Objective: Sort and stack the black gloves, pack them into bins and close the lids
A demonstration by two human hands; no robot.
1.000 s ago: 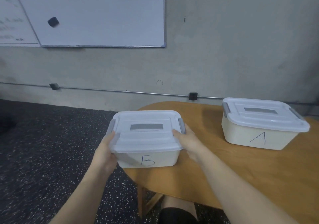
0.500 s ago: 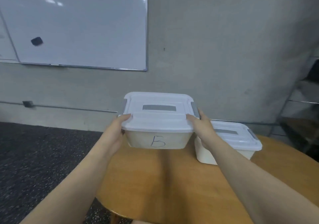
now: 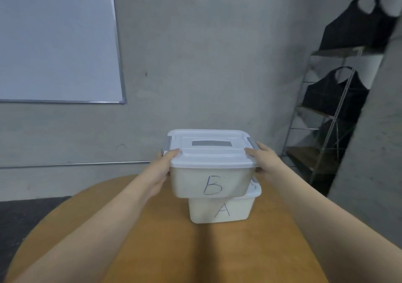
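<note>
Above table, hands seemingly gripping bin B

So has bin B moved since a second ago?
Yes. Bin B went from the table's left edge rightward to above bin A.

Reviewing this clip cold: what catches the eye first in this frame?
Bin B, lid closed, held at centre by the left hand and right hand, directly over bin A on the round wooden table. Then the black bags on the shelf at right.
</note>
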